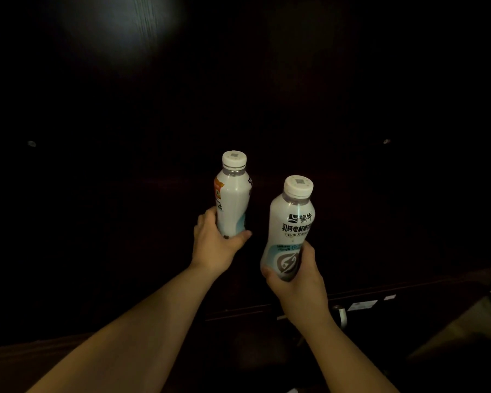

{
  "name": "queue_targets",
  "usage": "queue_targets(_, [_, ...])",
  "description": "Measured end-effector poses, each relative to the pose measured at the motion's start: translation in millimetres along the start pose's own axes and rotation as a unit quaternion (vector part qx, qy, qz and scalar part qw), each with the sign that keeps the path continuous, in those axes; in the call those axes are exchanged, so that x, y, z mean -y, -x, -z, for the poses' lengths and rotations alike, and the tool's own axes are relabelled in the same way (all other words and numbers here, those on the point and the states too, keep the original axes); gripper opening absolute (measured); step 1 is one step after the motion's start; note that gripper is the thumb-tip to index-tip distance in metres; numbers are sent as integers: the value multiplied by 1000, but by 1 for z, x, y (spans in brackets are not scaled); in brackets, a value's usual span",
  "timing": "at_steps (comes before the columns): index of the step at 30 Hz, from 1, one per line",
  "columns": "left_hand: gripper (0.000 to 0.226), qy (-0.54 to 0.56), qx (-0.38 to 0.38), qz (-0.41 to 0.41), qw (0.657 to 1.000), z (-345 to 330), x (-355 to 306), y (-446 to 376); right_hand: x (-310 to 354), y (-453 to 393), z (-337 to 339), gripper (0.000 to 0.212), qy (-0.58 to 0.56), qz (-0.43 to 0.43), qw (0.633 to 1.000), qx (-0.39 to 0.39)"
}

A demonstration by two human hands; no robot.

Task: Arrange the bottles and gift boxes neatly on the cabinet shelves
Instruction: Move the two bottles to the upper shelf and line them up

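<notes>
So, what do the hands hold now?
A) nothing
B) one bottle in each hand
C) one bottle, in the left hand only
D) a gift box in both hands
B: the left hand grips one white bottle, the right hand another bottle.

Both my bare arms reach forward; my left grip point(214, 245) and right grip point(298, 276) each clench, thumbs wrapped round.
</notes>
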State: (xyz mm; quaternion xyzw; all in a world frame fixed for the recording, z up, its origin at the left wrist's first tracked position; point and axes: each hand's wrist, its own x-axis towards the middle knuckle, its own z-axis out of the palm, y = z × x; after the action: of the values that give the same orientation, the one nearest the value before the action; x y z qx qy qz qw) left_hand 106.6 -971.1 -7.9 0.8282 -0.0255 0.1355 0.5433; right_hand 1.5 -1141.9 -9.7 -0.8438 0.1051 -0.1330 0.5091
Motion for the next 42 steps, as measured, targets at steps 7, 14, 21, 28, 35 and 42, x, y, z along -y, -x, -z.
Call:
queue_targets(7, [77,109,107,24,988,25,4,22,-1,0,0,79,-10,4,1000,4])
queue_targets(14, [95,79,151,21,985,34,0,34,-2,-1,1,80,-18,16,1000,5])
queue_targets(21, [63,50,137,-10,989,35,-4,46,-4,-2,1,81,-25,27,999,3])
queue_targets(28, [62,31,143,-28,989,40,-4,62,-6,-2,1,86,-31,41,999,12])
queue_targets(35, [70,23,155,-22,987,43,-6,71,-8,-3,8,89,-26,44,997,52])
queue_targets(42, [75,16,181,-29,983,48,-5,76,-12,-1,10,91,-29,58,996,63])
